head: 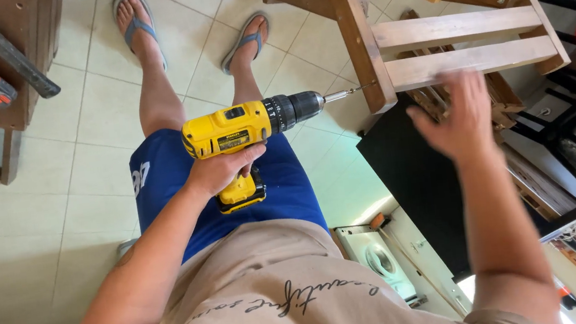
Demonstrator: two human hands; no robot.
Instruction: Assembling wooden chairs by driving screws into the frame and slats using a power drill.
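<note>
over a tiled floor (76, 107), the left hand (219, 169) is clamped on a yellow cordless drill (247, 127), its bit tip just touching a leg of the upturned wooden frame (434, 41). the right hand (455, 119), fingers spread and empty, hovers blurred beside the frame's rails. judging by this, driving looks barely begun.

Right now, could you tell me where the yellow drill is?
The yellow drill is centre-frame in the left hand, its bit against the wooden frame.
</note>
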